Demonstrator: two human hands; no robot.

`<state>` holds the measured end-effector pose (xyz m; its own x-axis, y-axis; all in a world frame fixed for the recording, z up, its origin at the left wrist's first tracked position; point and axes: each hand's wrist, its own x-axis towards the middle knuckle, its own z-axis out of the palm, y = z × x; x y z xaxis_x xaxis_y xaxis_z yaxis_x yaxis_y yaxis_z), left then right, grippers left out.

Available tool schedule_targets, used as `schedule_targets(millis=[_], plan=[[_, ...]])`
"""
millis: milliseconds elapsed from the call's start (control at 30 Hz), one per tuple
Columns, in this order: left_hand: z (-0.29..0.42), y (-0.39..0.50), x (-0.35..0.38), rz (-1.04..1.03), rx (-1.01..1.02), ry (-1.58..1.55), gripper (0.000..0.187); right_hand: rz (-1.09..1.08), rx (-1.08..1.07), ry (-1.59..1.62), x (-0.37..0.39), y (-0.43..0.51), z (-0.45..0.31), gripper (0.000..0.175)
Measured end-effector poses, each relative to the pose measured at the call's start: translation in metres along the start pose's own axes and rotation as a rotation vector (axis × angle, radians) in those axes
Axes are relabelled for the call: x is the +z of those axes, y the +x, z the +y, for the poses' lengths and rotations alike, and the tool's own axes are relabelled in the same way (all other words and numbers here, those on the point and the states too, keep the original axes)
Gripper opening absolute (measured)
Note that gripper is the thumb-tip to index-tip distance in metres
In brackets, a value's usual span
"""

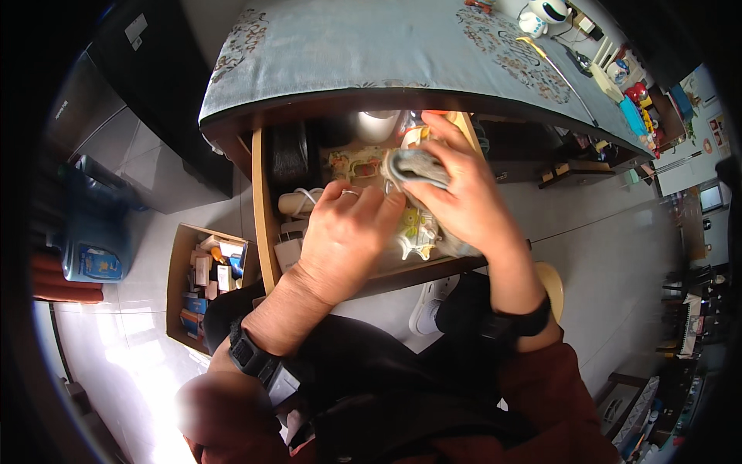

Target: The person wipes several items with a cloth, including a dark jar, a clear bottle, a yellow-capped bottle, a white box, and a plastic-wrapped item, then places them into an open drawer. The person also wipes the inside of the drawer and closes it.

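Note:
An open wooden drawer [265, 220] juts from under the table, filled with small items. My right hand [464, 185] grips a folded grey cloth [420, 165] over the drawer's right half. My left hand [348, 232] is over the middle of the drawer, knuckles up and fingers curled; whether it holds anything is hidden. Below the cloth lies a white and green patterned item [418, 232]. A white plug adapter [288, 253] and a beige object with a white cord [294, 203] rest at the left. Farther back are a black wrapped bundle [290, 152] and a white rounded object [375, 124].
The table with a grey-blue cloth [359, 52] overhangs the drawer's back. On the floor at left stand a cardboard box [174, 278] of small packages and a blue plastic jug [95, 232]. A white toy robot [539, 17] and a long thin stick [562, 78] are on the tabletop.

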<state>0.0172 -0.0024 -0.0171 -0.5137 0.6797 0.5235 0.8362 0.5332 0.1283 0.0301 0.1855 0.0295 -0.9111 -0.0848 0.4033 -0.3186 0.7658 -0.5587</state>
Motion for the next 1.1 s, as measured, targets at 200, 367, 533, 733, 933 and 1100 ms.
schedule_targets(millis=[200, 367, 533, 733, 933, 1100], plan=[[0.009, -0.004, -0.004, -0.056, 0.164, -0.069, 0.036, 0.073, 0.247, -0.166, 0.02, -0.006, 0.047, 0.03], [0.012, -0.006, -0.017, -0.04, -0.06, -0.459, 0.072, 0.34, 0.421, 0.232, -0.017, 0.011, 0.059, 0.024], [0.017, -0.001, -0.018, -0.058, -0.673, -1.538, 0.035, 0.472, 0.329, 1.035, -0.013, 0.007, 0.02, 0.034], [0.026, -0.001, -0.012, -0.108, -0.818, -1.82, 0.02, 0.666, -0.022, 0.313, 0.034, 0.008, 0.036, 0.022], [0.007, 0.001, -0.017, -0.16, -0.893, -2.269, 0.012, 0.689, 0.222, 0.582, 0.0, 0.012, 0.039, 0.025], [0.009, 0.006, -0.01, -0.07, -0.968, -2.053, 0.01, 0.522, 0.018, 0.521, -0.005, 0.006, -0.007, 0.027]])
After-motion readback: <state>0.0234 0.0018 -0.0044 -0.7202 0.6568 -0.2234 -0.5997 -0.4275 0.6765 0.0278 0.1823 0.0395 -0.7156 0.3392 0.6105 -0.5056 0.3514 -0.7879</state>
